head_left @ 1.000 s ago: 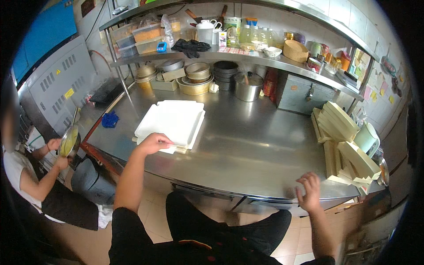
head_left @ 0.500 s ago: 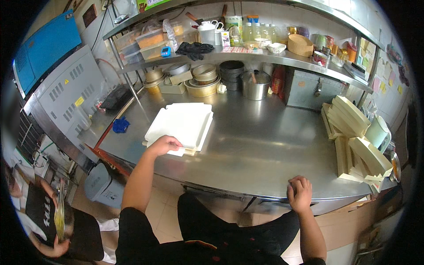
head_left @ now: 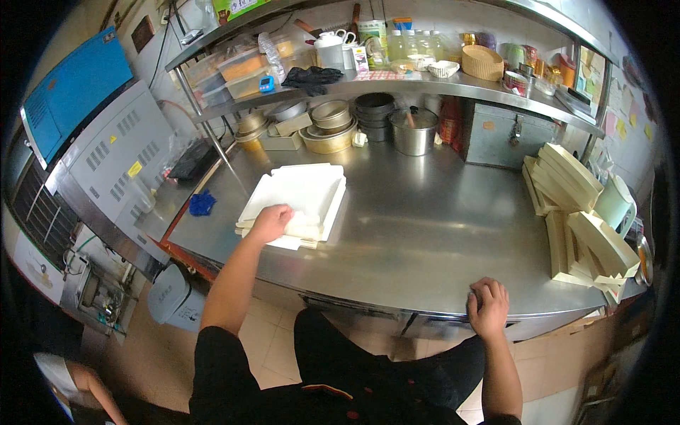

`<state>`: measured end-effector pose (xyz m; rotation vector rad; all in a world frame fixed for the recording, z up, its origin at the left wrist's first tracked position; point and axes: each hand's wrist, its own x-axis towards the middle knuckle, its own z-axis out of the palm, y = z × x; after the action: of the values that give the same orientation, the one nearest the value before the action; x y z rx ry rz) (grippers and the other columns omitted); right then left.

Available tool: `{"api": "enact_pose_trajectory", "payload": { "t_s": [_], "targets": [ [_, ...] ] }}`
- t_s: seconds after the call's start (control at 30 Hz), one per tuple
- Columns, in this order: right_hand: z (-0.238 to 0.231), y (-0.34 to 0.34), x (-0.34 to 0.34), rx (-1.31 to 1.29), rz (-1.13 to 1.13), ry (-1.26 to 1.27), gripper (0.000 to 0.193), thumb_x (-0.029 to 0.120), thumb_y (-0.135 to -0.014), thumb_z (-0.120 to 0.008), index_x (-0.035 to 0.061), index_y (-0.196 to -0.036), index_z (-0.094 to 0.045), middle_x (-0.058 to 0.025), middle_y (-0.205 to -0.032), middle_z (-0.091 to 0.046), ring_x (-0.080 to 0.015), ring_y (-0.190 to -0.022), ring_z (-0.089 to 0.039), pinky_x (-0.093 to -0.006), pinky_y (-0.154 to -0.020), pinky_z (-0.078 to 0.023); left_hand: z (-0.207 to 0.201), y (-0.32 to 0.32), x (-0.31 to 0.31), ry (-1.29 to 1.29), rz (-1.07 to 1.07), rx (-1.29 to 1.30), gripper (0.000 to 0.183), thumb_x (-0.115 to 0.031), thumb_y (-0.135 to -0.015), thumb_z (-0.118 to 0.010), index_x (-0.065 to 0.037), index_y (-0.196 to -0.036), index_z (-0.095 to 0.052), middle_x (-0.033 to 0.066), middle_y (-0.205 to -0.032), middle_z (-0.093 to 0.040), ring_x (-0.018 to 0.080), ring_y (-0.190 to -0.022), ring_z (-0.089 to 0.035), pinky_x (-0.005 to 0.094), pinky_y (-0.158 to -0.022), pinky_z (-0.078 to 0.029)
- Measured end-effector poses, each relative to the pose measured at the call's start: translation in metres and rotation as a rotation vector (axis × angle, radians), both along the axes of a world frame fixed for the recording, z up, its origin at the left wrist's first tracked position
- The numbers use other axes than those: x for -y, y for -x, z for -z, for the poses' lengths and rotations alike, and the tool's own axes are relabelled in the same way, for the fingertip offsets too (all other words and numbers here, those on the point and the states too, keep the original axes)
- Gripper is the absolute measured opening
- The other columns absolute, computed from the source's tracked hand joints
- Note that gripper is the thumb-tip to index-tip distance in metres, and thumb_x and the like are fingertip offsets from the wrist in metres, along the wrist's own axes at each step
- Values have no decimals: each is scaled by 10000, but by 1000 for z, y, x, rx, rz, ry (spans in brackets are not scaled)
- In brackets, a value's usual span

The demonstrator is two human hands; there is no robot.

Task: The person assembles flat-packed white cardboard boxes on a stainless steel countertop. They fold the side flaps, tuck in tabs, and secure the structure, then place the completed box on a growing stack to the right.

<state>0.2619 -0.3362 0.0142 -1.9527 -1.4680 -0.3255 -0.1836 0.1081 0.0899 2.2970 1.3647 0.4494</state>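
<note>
A stack of white paper sheets (head_left: 301, 188) with notched corners and turned-up edges lies on the left half of the steel worktop. My left hand (head_left: 270, 223) is closed at its front edge, fingers bent over the front flap of the top sheet; the fingertips are partly hidden. Cream layers (head_left: 304, 232) show beneath that flap. My right hand (head_left: 489, 308) rests on the worktop's front edge, its fingers loosely curled with nothing visible in them.
Pale yellow rectangular boxes (head_left: 595, 244) are piled at the right, beside a mint-green jug (head_left: 615, 202). Round tins (head_left: 330, 136), a steel pot (head_left: 414, 133) and a grey metal chest (head_left: 506, 134) line the back under a loaded shelf (head_left: 425, 79). A blue cloth (head_left: 202, 204) lies left of the stack.
My left hand has moved from the front edge slightly farther in over the sheets. My right hand stays on the table edge. The person at lower left has mostly left the view.
</note>
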Motion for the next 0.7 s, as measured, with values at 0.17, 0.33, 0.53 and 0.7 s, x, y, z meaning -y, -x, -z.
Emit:
{"api": "enact_pose_trajectory", "payload": {
  "t_s": [0.17, 0.33, 0.53, 0.7],
  "targets": [
    [8, -3, 3, -25, 60, 22, 282, 160, -905, -768, 102, -1179, -739, -113, -1210, -694, -361, -1173, -643, -483, -1015, -505, -25, -131, 119, -557, 260, 30, 177, -124, -1066, -606, -64, -1078, -772, 186, -1029, -764, 394, -1052, -737, 504, -874, -570],
    [-7, 28, -17, -84, -121, -102, 449, 194, -882, -841, 112, -1302, -706, -149, -1290, -688, -368, -1253, -632, -536, -1132, -469, 50, -238, 242, -51, 591, 277, 177, -105, -1067, -624, -62, -1237, -649, 195, -1071, -737, 422, -978, -734, 501, -878, -585],
    [-2, 31, -29, 41, -153, 41, 340, 274, -863, -900, 126, -1149, -794, -58, -1200, -745, -312, -1196, -657, -523, -1127, -467, 79, -256, 253, -266, 754, 392, 236, -179, -930, -811, -159, -1156, -744, 74, -1252, -677, 334, -1273, -603, 473, -1055, -517],
    [10, 20, -40, 100, -124, 15, 233, 301, -895, -881, 112, -1019, -825, -60, -1097, -759, -297, -1135, -667, -476, -1006, -485, 84, -188, 210, -559, 640, 243, 136, -212, -903, -849, -159, -1025, -822, 21, -1066, -713, 287, -1121, -639, 507, -1027, -493]
  ]
}}
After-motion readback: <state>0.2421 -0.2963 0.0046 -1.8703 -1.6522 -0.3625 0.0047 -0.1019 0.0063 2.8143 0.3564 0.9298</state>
